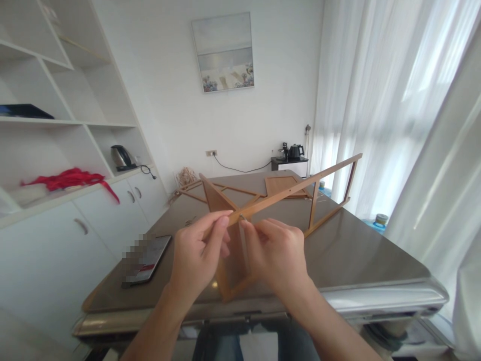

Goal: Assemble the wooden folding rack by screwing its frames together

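My left hand (201, 245) is closed around the near end of a wooden frame (280, 196), pinching its long rail between thumb and fingers. Close beside it, my right hand (276, 245) has thumb and fingers pinched on a small metal screw (242, 216) at the rail's side; its shape is mostly hidden by the fingertips. The frame slants up to the right, its lower rail near the table. Under both hands a wooden panel with a framed edge (235, 255) stands tilted, meeting the rail where I hold it.
On the grey table (361, 255) lie a tablet (150, 260) at left, thin wooden frame pieces (240, 190) and a flat wooden panel (283, 185) at the back. Shelves with a kettle (121, 158) and red cloth (71, 178) stand left; curtains (361, 100) hang right.
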`<state>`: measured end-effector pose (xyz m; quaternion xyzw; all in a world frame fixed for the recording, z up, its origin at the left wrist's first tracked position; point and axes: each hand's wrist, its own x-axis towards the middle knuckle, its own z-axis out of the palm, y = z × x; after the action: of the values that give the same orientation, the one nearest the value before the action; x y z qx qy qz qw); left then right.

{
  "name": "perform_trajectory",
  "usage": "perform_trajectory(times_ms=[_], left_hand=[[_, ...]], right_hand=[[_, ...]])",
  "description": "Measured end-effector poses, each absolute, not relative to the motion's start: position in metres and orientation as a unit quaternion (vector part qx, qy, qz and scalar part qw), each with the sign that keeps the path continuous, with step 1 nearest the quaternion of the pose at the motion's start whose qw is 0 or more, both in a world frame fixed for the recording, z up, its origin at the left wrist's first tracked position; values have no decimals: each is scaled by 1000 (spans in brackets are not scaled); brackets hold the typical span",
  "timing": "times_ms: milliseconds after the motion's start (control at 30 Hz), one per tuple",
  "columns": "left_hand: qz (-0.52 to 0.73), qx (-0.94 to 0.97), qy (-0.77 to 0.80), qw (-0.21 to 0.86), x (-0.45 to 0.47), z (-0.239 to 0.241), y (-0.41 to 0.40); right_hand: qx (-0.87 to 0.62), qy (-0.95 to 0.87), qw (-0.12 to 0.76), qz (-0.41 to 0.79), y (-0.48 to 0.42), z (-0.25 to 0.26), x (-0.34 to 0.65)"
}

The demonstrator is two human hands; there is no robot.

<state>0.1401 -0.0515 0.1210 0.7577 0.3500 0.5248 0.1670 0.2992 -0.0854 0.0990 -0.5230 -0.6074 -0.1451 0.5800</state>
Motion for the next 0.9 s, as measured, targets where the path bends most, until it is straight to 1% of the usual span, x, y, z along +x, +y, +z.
perform_trajectory(times_ms=[433, 667, 800, 900], left_hand=[[524, 758, 356, 154, 141, 121, -52], [522, 758, 370, 127, 140, 121, -56], [526, 755, 378, 99, 139, 118, -58], [530, 755, 376, 93, 139, 117, -57]], right_hand=[[-524, -601, 593, -107, -86, 99, 299], [-543, -603, 563, -157, -88, 96, 297], [-538, -597, 566, -187, -89, 95, 295], [-527, -601, 572, -186, -88, 97, 295]])
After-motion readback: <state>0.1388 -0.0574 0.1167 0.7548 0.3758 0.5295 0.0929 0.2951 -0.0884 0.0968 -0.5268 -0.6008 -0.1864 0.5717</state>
